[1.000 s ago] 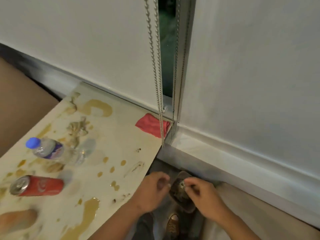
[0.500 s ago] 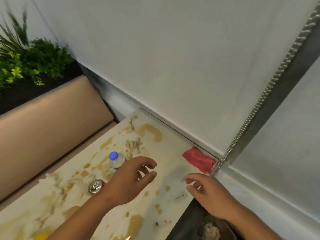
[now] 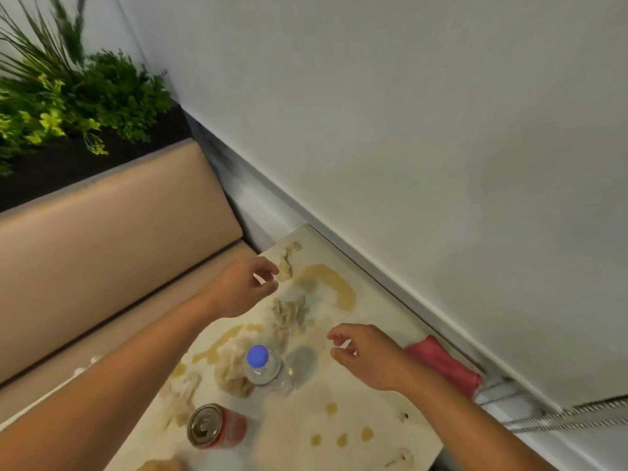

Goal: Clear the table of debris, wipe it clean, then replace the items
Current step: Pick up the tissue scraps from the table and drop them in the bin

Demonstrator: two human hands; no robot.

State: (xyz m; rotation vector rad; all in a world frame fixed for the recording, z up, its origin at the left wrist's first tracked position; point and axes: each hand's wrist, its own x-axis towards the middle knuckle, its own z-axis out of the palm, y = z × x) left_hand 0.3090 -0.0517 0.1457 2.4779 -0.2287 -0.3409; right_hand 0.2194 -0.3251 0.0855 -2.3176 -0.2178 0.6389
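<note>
Both your hands hover empty, fingers loosely curled, left hand (image 3: 242, 289) and right hand (image 3: 368, 355), over the stained table (image 3: 343, 413) strewn with soggy debris (image 3: 289, 314), beside beige bench (image 3: 102, 253) and white wall (image 3: 424, 130).

A beige padded bench (image 3: 102, 246) sits below green plants (image 3: 68, 96), beside white blinds (image 3: 424, 130).

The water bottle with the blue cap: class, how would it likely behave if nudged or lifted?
The bottle stands upright and narrow, so a sideways nudge would probably tip it. It is clear thin plastic, so it likely dents under a squeeze. The smeared table may let it slide.
</note>
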